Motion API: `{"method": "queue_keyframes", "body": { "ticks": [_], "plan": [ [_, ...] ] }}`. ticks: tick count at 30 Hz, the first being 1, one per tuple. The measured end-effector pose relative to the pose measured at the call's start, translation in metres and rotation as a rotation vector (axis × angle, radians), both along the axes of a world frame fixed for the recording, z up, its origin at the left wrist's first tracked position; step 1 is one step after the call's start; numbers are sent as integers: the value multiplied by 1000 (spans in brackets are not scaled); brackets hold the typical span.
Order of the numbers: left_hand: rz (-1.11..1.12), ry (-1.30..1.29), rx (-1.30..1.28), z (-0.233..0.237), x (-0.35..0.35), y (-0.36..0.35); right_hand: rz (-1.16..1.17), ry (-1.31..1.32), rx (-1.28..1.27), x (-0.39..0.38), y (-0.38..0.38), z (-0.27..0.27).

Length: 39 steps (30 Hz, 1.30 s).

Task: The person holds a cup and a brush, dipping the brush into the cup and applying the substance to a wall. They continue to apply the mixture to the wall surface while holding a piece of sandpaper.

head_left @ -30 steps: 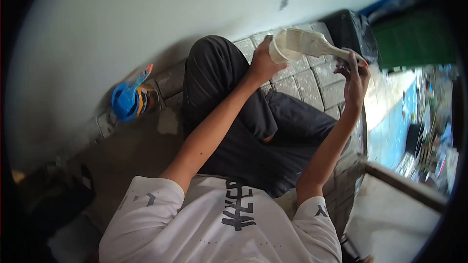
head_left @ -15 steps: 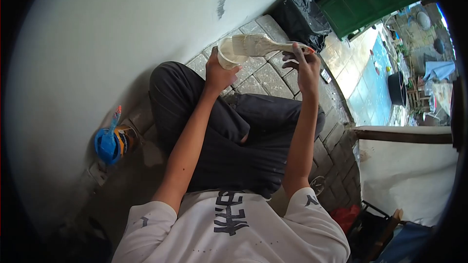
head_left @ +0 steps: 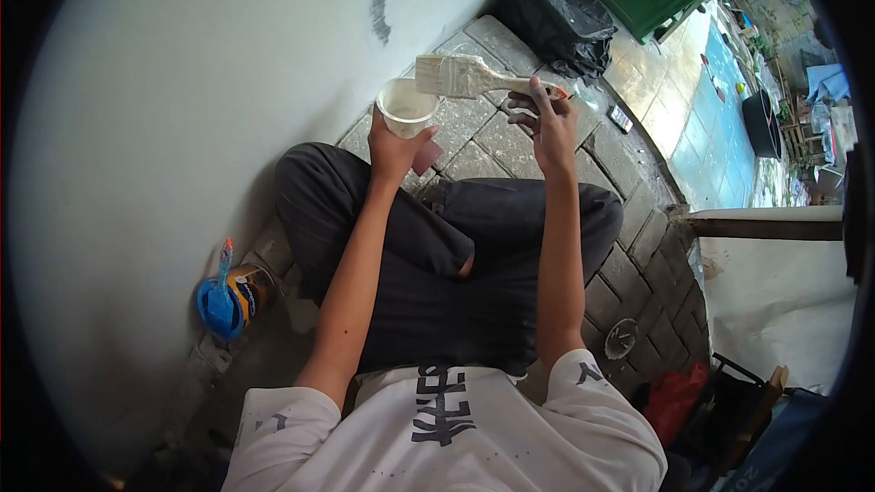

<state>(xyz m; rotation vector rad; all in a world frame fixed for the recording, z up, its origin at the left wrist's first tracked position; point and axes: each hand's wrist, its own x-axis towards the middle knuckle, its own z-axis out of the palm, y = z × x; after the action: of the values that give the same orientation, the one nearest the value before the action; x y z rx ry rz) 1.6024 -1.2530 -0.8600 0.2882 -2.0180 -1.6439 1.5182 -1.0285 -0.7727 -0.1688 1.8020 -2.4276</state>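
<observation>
Wrapped around a whitish translucent plastic cup (head_left: 394,115), my left hand (head_left: 393,153) keeps its open top toward me. The cup's inside is coated with pale residue. A wide paintbrush (head_left: 469,78) is gripped near the handle's end by my right hand (head_left: 552,128), its thumb and fingers pinching the red-tipped wood. Its pale, paint-caked bristles point left and overlap the cup's far right rim in this view. A small reddish-brown square piece (head_left: 427,158) shows just below my left thumb, over the paving.
A white wall (head_left: 210,82) with a grey smudge (head_left: 380,18) rises on the left. A blue-topped paint can (head_left: 223,312) with another brush (head_left: 225,260) stands beside it. A black plastic-covered box (head_left: 558,18) is ahead; a phone-like object (head_left: 621,118) lies on the paving (head_left: 483,150).
The brush has lifted slightly away from the cup's opening, so its bristles cover less of it. The reddish-brown square now shows below my left hand. The view has shifted a little.
</observation>
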Motion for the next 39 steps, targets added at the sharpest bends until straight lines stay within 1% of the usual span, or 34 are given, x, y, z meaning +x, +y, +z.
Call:
{"method": "queue_keyframes", "body": {
  "ticks": [2, 6, 8, 11, 15, 17, 27, 30, 32, 37, 39],
  "plan": [
    [20, 19, 26, -3, 0, -2, -4, -54, -67, -6, -4, -6],
    [93, 0, 6, -4, -8, -7, 60, -62, -91, -15, -17, -15],
    [115, -25, -43, -4, -14, -11, 63, -24, -63, -16, -24, -14],
    [161, -6, -36, -6, -15, -13, 63, 3, -85, -17, -29, -13],
    [152, -31, -7, -7, -15, -11, 89, -18, -109, -17, -25, -15],
    [157, -4, -46, -10, -16, -11, 98, 12, -47, -14, -24, -15],
    [182, -18, -66, -6, -12, -8, 96, 1, -68, -16, -21, -22],
    [192, -42, -63, -4, -11, -7, 56, -13, -126, -22, -26, -25],
    [199, -42, -62, -5, -10, -7, 31, -13, -240, -29, -32, -24],
    [202, -57, -54, -7, -11, -7, 7, -10, -321, -44, -57, -15],
    [202, -65, -42, -7, -10, -6, -5, 18, -394, -47, -71, -13]
  ]
}}
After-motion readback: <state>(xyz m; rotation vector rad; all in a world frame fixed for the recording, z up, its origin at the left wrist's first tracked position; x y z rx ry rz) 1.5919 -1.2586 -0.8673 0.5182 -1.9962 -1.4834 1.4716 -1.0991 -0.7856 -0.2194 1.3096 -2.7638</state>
